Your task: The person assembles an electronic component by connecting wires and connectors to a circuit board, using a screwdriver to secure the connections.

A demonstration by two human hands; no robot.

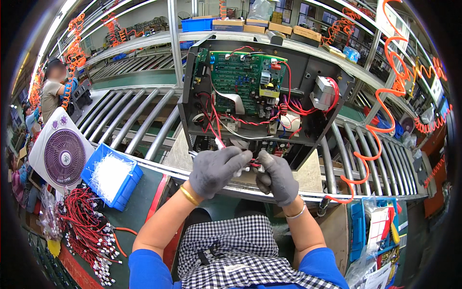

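Note:
An open dark metal chassis (308, 62) stands before me, with a green circuit board (236, 86) inside and red wires (298, 110) running to a silver boxed part (323, 95). At its lower front edge, my left hand (214, 171), in a grey glove, is closed on thin wires with white connectors. My right hand (280, 179), gloved too, pinches the red and black wires (255, 164) close to the left fingertips. The fingers partly hide the wire ends, so I cannot see whether the connectors are joined.
Roller conveyors (127, 115) run to both sides of the chassis. On the left are a purple-and-white fan (66, 154), a blue bin (125, 192) of white cable ties and a heap of red wires (86, 216). A blue tool tray (357, 231) lies right; an orange coiled hose (365, 168) hangs nearby.

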